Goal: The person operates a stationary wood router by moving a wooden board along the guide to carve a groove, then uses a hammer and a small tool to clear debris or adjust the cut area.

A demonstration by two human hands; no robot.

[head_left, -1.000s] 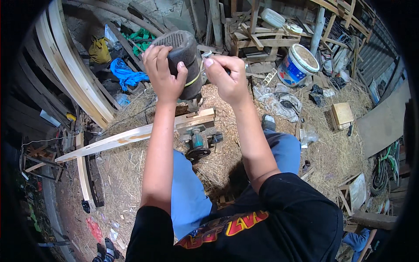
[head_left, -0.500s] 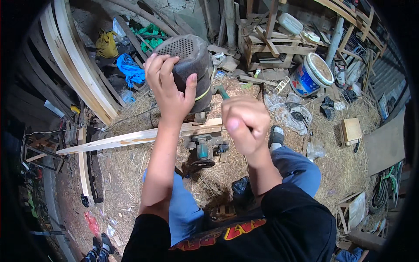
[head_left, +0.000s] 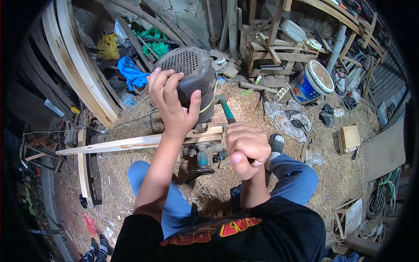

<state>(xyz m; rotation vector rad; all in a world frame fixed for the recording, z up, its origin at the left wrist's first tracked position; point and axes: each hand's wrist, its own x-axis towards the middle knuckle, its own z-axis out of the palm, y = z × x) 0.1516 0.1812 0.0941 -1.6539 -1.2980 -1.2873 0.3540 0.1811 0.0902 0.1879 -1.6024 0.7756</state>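
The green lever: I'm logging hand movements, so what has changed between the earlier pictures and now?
The right hand has come down toward the person's body with the green lever, which now shows more of its length beside the black motor housing. No new hold or release shows. The left hand stays spread against the housing, and the wooden beam stays in place.

A woodworking workshop: planks [head_left: 72, 65] stand at left, scrap wood [head_left: 283, 56] lies heaped behind, shavings [head_left: 248, 105] litter the floor [head_left: 336, 174], and a beam [head_left: 122, 144] lies under a machine [head_left: 205, 74].
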